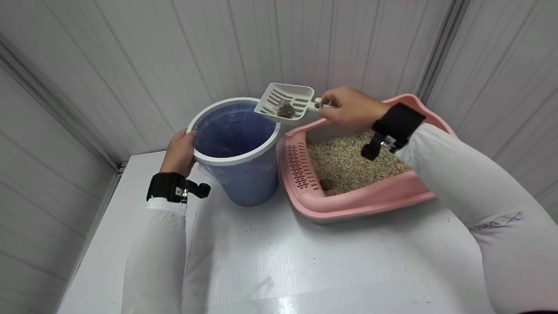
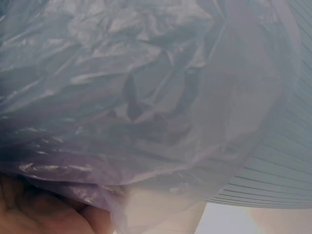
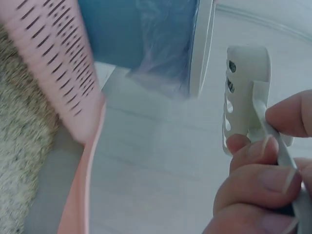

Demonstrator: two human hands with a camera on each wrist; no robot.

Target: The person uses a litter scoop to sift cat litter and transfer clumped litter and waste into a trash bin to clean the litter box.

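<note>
Both hands are busy: the right hand (image 1: 348, 107) pinches the thin handle of a white slotted plastic scoop (image 1: 287, 102), and the left hand (image 1: 179, 152) grips the rim of the bin (image 1: 233, 155). A dark lump (image 1: 285, 109) sits in the scoop, held above the bin's right rim, just left of the right hand. The round bin is lined with a crinkled blue bag (image 2: 146, 87). Touching its right side is a pink plastic litter tray (image 1: 348, 200) with slotted walls, holding grainy beige litter (image 1: 348, 163) and another lump (image 1: 326, 184). The glossy white surface (image 1: 283, 261) lies open in front; ribbed wall panels close the corner behind.
</note>
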